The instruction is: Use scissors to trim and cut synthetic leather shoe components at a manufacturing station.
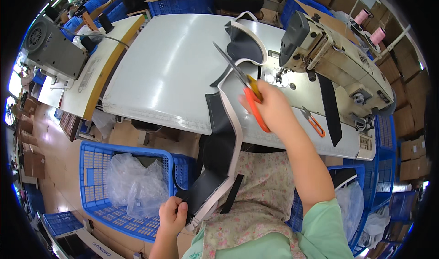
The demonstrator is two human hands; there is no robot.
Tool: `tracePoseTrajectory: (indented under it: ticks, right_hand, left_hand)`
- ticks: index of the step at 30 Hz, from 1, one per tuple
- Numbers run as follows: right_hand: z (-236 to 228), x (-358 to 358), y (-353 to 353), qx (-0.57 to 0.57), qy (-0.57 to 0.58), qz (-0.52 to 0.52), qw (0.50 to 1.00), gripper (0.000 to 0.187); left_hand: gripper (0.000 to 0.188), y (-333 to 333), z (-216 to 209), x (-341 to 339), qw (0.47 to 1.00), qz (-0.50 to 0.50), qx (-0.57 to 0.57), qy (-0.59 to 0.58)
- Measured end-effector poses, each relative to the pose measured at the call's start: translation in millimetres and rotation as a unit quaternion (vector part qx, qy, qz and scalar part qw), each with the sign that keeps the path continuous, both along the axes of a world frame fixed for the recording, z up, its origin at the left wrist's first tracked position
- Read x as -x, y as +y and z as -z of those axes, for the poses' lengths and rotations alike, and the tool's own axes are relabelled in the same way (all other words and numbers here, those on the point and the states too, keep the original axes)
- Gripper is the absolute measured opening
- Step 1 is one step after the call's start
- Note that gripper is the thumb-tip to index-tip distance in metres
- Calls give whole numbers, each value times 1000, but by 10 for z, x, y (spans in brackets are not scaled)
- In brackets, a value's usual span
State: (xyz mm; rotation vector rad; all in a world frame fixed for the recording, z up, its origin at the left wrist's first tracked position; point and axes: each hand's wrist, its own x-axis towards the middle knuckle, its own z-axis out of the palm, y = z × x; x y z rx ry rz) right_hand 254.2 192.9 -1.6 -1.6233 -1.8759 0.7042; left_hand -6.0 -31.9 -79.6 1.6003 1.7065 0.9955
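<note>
My right hand (270, 104) is closed round the orange handles of a pair of scissors (249, 83), above the white sewing table (160, 67). The long metal blades point away to the far left. Below them runs a long black fabric strip (219, 144) with a pale edge band and a zipper along its near end. It trails from the far part of the table over the front edge to my lap. My left hand (173, 215) is closed on the near end of this strip, beside the zipper teeth.
A sewing machine (334, 58) stands on the right of the table. Small orange-handled snips (314, 122) and a black strap (330, 110) lie nearby. At the lower left is a blue basket (93, 172) with clear plastic bags (137, 181). Pink thread cones (361, 16) stand behind the machine.
</note>
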Motion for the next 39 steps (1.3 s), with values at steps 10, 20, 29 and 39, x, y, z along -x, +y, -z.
tracePoseTrajectory:
  ticks: [10, 20, 29, 39]
  right_hand:
    - [377, 549, 474, 148, 77, -76, 983, 25]
    - [310, 600, -110, 210, 273, -122, 931, 21]
    - [701, 687, -1099, 144, 305, -121, 934, 20]
    - [668, 679, -1412, 131, 210, -135, 960, 15]
  left_hand:
    - [18, -242, -191, 134, 999, -29, -2, -14]
    - [34, -129, -232, 443, 973, -165, 110, -117]
    - [35, 614, 3, -238, 934, -136, -64, -325]
    - [31, 866, 175, -504, 944, -116, 43, -305]
